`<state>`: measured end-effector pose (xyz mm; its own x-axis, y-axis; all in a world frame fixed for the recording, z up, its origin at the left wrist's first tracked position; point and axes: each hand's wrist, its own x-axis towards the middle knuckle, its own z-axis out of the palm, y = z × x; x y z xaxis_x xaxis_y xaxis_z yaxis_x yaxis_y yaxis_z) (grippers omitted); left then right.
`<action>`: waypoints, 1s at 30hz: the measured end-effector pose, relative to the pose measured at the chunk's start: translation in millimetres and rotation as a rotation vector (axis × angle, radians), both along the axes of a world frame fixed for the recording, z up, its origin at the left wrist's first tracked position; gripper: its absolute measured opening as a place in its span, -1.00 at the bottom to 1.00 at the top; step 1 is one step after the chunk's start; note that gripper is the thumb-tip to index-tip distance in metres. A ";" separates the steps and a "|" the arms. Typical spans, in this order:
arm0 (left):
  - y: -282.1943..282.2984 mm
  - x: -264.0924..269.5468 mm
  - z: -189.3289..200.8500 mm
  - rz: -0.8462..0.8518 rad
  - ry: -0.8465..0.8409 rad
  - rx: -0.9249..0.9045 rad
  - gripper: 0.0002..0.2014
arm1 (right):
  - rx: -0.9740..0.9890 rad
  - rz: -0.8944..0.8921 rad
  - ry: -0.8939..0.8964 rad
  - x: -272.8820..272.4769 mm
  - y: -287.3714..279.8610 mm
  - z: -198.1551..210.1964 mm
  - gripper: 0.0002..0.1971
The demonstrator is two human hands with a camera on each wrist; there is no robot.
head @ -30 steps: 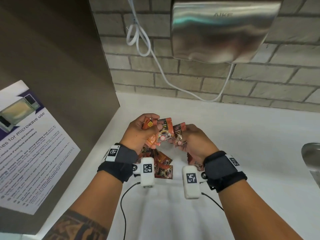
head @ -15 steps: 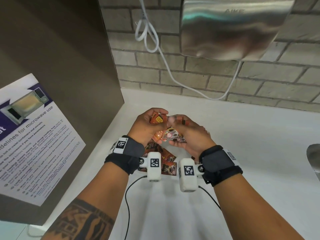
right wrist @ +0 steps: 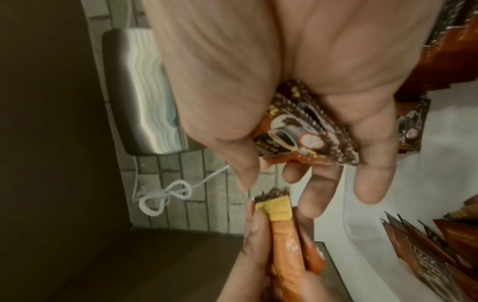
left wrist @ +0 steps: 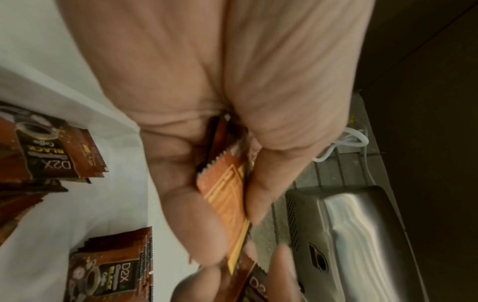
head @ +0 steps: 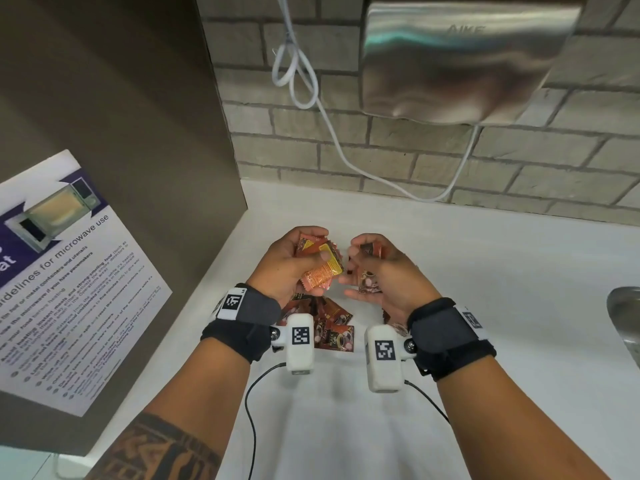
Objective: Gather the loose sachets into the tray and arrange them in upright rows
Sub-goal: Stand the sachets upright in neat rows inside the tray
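Observation:
Over a white tray (right wrist: 346,212), my left hand (head: 317,252) grips a small stack of sachets with an orange one (head: 320,277) outermost, seen close up as the orange sachet (left wrist: 222,194). A little to its right, my right hand (head: 360,268) holds dark coffee sachets (head: 369,285) between palm and curled fingers, seen close up as the coffee sachets (right wrist: 305,134). The hands are slightly apart. More brown sachets (head: 334,329) lie loose in the tray under my wrists, some leaning in a row (right wrist: 426,251).
A steel hand dryer (head: 460,60) hangs on the brick wall, its white cable (head: 301,84) looped beside it. A brown cabinet side with a microwave notice (head: 62,289) closes off the left. The white counter (head: 502,271) runs right to a metal sink edge (head: 627,320).
My hands were pressed together around one bunch of sachets. They have drawn apart, the left keeping the orange-backed stack and the right keeping a few dark ones.

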<state>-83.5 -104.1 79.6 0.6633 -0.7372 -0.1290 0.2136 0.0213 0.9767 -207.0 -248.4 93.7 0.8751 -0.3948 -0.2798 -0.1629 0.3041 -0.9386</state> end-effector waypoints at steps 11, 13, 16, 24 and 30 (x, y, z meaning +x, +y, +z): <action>-1.3 -6.0 2.8 0.076 0.072 0.019 -0.80 | -0.121 -0.038 0.031 -2.0 3.5 -1.2 -0.56; -0.5 -4.3 0.2 0.122 0.100 0.012 -0.79 | -0.178 -0.095 -0.024 -3.1 -0.3 -0.9 -0.64; -1.2 -3.9 -0.6 0.137 0.158 -0.002 -0.77 | -0.565 -0.214 -0.135 -3.4 -1.5 0.1 -0.72; -6.1 -5.7 -3.5 0.079 0.127 -0.056 -0.71 | -0.948 -0.101 -0.246 -2.2 9.8 -25.6 -0.51; -4.0 -2.5 -4.8 0.111 0.037 -0.061 -0.70 | -0.252 -0.169 -0.107 1.2 5.5 -16.7 -0.57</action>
